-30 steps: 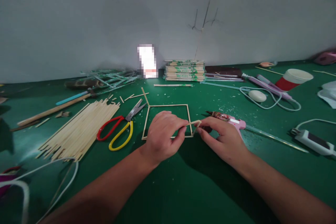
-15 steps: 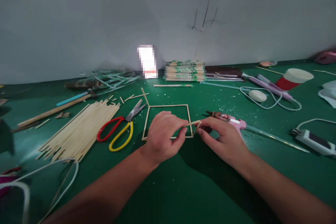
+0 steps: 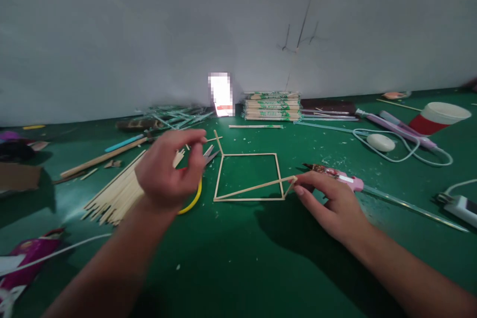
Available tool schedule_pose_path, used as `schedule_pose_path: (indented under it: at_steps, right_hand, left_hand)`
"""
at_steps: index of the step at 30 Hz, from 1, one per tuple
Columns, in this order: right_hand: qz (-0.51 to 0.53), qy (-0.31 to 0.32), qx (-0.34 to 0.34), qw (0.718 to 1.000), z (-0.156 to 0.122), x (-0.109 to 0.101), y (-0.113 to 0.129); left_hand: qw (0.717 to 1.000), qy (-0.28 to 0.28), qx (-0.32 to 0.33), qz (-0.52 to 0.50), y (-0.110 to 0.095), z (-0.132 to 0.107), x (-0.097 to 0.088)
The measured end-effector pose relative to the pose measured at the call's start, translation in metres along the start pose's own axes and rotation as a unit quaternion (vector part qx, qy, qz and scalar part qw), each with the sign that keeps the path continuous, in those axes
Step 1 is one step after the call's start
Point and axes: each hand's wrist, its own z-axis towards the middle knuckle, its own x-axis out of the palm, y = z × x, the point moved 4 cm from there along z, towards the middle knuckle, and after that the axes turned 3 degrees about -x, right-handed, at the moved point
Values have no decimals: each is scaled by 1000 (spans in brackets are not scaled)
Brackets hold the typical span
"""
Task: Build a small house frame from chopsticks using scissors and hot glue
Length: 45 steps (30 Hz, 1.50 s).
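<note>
A four-sided frame of thin wooden sticks [image 3: 249, 199] lies on the table, with a short upright stick [image 3: 218, 143] at its back left corner. My right hand [image 3: 331, 198] pinches the joined tip of a slanting wooden stick [image 3: 257, 188] and a short stick [image 3: 288, 189] at the front right corner. The slanting stick's left end reaches the front left corner. My left hand [image 3: 167, 169] is in the air left of the frame, thumb and forefinger apart, nothing visible between them. Below it, scissors [image 3: 196, 201] with a yellow and a red handle are partly hidden.
Loose sticks [image 3: 115, 189] lie in a pile at left. A pink glue gun [image 3: 350, 180] with a clear glue stick rests beyond my right hand. At the back stand wrapped stick bundles [image 3: 272, 107] and a bright phone [image 3: 221, 93]. A paper cup [image 3: 439, 117] stands at right.
My left hand has let go of the slanting stick and moved left, over the scissors. My right hand still pinches the corner. The view has shifted slightly left.
</note>
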Motion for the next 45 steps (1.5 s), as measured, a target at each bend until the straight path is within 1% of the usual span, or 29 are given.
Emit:
schedule_pose_path:
  at_steps: [1,2,3,4,5,7,10,13,17,22,27,29,31,32,33,34,36,38,40,42,45]
  right_hand:
    - [0,-4,1,1000,0,0,0]
    - [1,-10,3,1000,0,-1,0]
    - [1,-16,4,1000,-1,-2,-1]
    - [0,-25,6,1000,-1,-3,-1]
    - [-3,-32,9,999,-1,-4,-2]
    - [-9,-45,15,999,-2,-5,-3]
    - [-11,-53,26,998,-3,-4,-7]
    - [-8,-54,37,998,-3,-3,-11]
    - [-15,-52,44,998,-2,-3,-12]
    - [-19,-52,45,997,-2,-5,-11]
    - [-19,-58,37,997,-2,-5,-12]
    - [-13,-55,38,998,-2,-4,-12]
    - [-8,-54,39,998,-2,-3,-13]
    - [-7,-54,39,998,-2,-3,-13]
    - [-6,-54,39,998,-1,-3,-12]
    - [-5,-52,39,998,-1,-3,-12]
    - [-8,-50,39,998,-1,-3,-11]
    - [-11,-46,38,998,0,-3,-10]
    - [-10,-43,37,998,1,-3,-9]
    - [-8,-40,36,998,1,-3,-8]
    - [-13,-51,27,998,2,-3,-6]
  left_hand:
    - [996,17,-30,81,22,3,-6]
    - [984,70,-62,150,44,4,-10]
    - [957,140,-117,225,66,1,-13]
    - [910,252,-170,282,86,-6,-14]
    - [888,302,-188,291,97,-14,-18]
    - [855,362,-220,300,108,-29,-25]
    - [813,420,-265,304,108,-47,-28]
    - [782,454,-301,304,105,-52,-26]
    - [757,467,-327,318,105,-49,-26]
    - [742,472,-337,335,104,-50,-29]
    - [748,461,-339,336,104,-52,-28]
    - [752,435,-352,349,102,-48,-30]
    - [764,382,-363,373,96,-42,-33]
    - [778,342,-359,386,91,-39,-35]
    - [799,294,-347,394,85,-36,-36]
    - [826,242,-326,390,77,-34,-38]
    - [890,125,-272,344,58,-33,-40]
    - [942,44,-207,259,38,-37,-40]
    - [977,39,-109,181,19,-42,-34]
    - [991,62,-32,115,3,-48,-24]
    - [993,102,6,62,-10,-54,-8]
